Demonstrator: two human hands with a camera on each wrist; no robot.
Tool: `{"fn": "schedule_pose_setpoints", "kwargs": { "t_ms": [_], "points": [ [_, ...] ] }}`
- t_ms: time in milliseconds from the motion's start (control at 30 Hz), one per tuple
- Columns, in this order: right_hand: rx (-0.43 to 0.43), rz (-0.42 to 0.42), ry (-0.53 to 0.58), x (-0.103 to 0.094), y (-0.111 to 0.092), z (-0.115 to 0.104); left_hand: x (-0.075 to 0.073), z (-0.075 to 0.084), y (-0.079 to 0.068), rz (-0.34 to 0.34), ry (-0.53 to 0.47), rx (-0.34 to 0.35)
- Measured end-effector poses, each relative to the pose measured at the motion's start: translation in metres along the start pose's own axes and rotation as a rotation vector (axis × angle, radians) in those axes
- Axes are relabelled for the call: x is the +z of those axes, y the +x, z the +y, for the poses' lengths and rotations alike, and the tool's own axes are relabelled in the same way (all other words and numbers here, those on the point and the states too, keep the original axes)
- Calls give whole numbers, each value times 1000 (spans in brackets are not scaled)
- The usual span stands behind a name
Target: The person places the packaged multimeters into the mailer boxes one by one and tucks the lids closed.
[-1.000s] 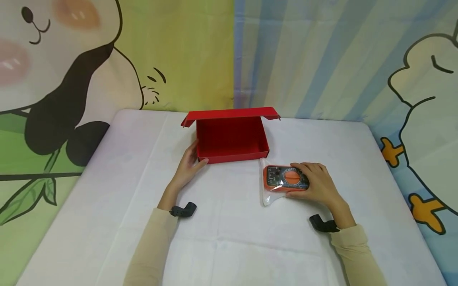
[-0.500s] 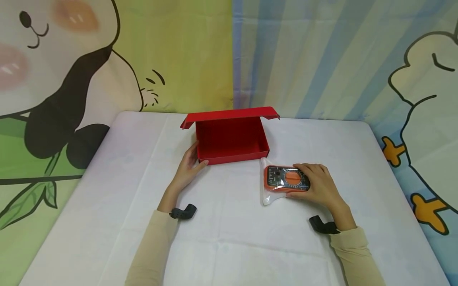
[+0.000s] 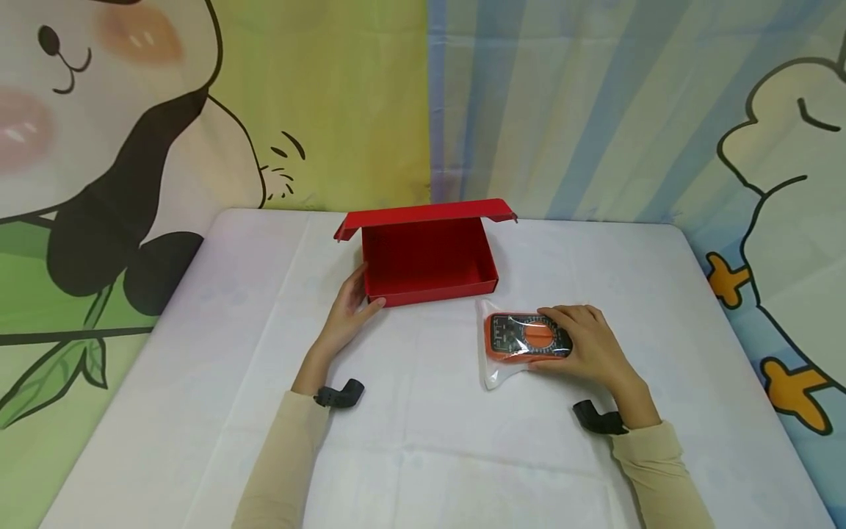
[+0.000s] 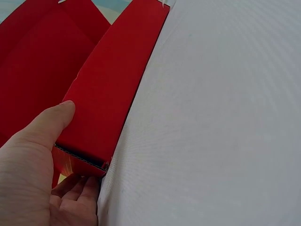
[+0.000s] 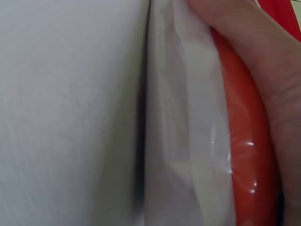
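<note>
A red cardboard box [image 3: 439, 294] with its lid raised stands at the back of the table. At its front left corner, my left hand [image 3: 345, 305] grips it. The left wrist view shows the thumb [image 4: 59, 117] on the front wall and the other fingers against the side. To the right and nearer to me, an orange and black multimeter [image 3: 512, 334] lies inside a clear plastic bag [image 3: 491, 376]. My right hand [image 3: 584, 342] holds its right end between thumb and fingers. In the right wrist view, the bag and the orange casing [image 5: 249, 141] fill the right half.
A white cloth [image 3: 423, 426] covers the table. Behind it hangs a printed backdrop [image 3: 344, 95] with cartoon animals. The box lid [image 3: 426, 213] leans forward over the back of the box. Each wrist carries a black camera mount [image 3: 340, 394].
The bagged multimeter's left end has shifted slightly towards me in the last half second, with my right hand still around its right end. My left hand and the box look unmoved.
</note>
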State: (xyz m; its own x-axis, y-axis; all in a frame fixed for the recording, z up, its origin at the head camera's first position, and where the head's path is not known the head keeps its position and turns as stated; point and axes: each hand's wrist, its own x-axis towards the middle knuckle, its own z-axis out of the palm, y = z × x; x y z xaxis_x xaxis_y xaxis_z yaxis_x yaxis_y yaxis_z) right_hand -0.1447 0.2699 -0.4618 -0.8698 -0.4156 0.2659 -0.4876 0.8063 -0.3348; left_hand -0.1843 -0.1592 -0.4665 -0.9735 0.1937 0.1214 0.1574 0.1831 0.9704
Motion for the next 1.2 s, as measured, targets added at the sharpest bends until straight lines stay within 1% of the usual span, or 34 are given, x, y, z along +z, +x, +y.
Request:
{"fn": "schedule_pose_setpoints", "kwargs": {
  "t_ms": [167,300,433,533,667,767,967,1200],
  "points": [
    [-14,-2,9,-3,4,-7,-2,1,-1,8,3,-10],
    [-25,11,18,-6,6,-11,-2,1,0,7,10,-1],
    [-16,26,31,-9,6,-15,-2,-1,1,2,0,16],
    [-4,38,38,-12,6,-18,-2,-13,3,6,-17,24],
    [7,40,44,-14,7,-20,-2,-31,7,16,-4,20],
    [4,36,56,-17,8,-21,-2,-36,6,23,6,24],
    [-11,48,70,-21,10,-24,-2,-39,4,25,2,37],
    [36,47,85,-24,14,-27,-3,-36,6,23,-4,17]
  ]
}}
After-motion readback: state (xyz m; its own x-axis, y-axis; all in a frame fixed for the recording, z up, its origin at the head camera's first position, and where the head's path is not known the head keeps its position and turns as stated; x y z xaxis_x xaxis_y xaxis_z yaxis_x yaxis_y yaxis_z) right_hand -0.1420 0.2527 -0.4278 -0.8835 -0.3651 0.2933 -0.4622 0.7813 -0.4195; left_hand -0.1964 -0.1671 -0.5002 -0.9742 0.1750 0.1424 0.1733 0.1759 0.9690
